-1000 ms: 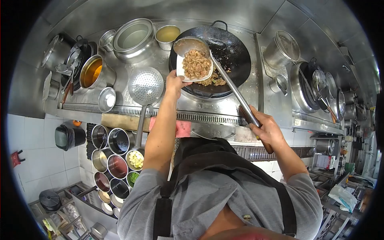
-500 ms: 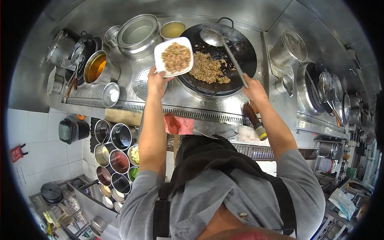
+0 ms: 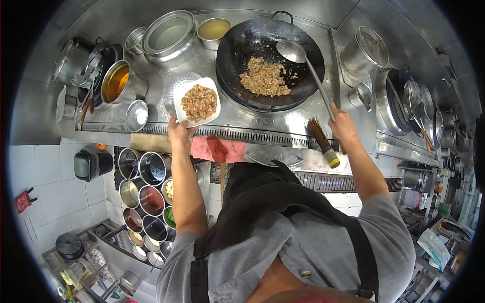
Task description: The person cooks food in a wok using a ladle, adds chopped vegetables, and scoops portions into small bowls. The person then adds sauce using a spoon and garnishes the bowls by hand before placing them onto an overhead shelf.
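Observation:
In my left hand (image 3: 180, 130) is a white square plate (image 3: 179, 99), gripped at its near edge and carrying a brown minced-meat mixture (image 3: 199, 103). My right hand (image 3: 343, 123) is closed around the long handle of a steel ladle (image 3: 291, 51). The ladle's bowl hangs over the right side of a black wok (image 3: 232, 50). More of the cooked mince (image 3: 265, 77) lies in the middle of the wok. Left of the wok, the plate sits in the air above a perforated skimmer (image 3: 174, 91), covering part of it.
A bamboo brush (image 3: 323, 144) lies at the counter's front edge, near my right forearm. Red and pink cloths (image 3: 230, 151) hang at the front. A large pot (image 3: 169, 35) and a pan of yellowish liquid (image 3: 214, 31) stand at the back. Several ingredient pots (image 3: 152, 199) fill the lower left.
My left hand has drawn the plate left and toward me, away from the wok. My right hand has shifted right and nearer, and the ladle's bowl has moved to the right.

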A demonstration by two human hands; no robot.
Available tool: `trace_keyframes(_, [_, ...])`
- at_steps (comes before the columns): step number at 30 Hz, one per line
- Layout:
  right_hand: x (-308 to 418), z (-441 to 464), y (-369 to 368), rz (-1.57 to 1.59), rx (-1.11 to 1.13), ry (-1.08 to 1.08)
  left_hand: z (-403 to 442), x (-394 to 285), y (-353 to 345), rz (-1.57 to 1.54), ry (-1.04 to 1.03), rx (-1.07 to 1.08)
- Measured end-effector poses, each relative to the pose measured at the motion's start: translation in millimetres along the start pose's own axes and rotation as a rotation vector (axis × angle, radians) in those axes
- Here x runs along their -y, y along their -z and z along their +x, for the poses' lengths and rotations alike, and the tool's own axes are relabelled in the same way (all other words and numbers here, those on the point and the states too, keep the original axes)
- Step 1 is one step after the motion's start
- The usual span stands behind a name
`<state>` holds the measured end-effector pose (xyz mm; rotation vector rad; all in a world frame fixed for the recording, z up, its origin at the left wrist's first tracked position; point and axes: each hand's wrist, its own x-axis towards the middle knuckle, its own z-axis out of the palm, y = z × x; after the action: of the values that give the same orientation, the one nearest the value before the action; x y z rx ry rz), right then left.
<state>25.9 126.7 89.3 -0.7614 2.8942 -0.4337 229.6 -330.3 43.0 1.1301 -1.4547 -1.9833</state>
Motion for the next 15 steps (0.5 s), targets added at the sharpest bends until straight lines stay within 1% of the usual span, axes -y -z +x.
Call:
trace_keyframes(2, [15, -3, -14, 0.102, -0.023, 0.059, -4, 1, -1, 0.012, 0.001, -0.001])
trace_keyframes(3, [23, -9, -19, 0.102, -0.02, 0.06, -6, 2, -2, 0.022, -0.003, 0.0])
trace_keyframes(5, [62, -21, -4, 0.676, 0.338, -0.128, -11, 0, -6, 0.011, 0.009, -0.018])
trace_keyframes(6, [67, -21, 0, 0.678, 0.342, -0.124, -13, -1, -6, 0.002, 0.02, -0.032])
trace_keyframes(8, [80, -21, 11, 1.115, 0.498, -0.338, -14, -2, -4, 0.025, 0.013, -0.026])
trace_keyframes(9, [95, -25, 18, 1.176, 0.482, -0.414, -15, -3, -4, 0.035, 0.01, -0.011])
trace_keyframes(12, [98, -35, 22, 1.217, 0.485, -0.438, -17, -6, -2, 0.05, 0.001, -0.009])
trace_keyframes(13, [92, -38, 24, 1.293, 0.463, -0.42, -16, -5, -1, 0.049, -0.018, 0.006])
trace_keyframes(15, [88, -40, 26, 1.332, 0.456, -0.43, -15, -3, -1, 0.042, -0.037, 0.024])
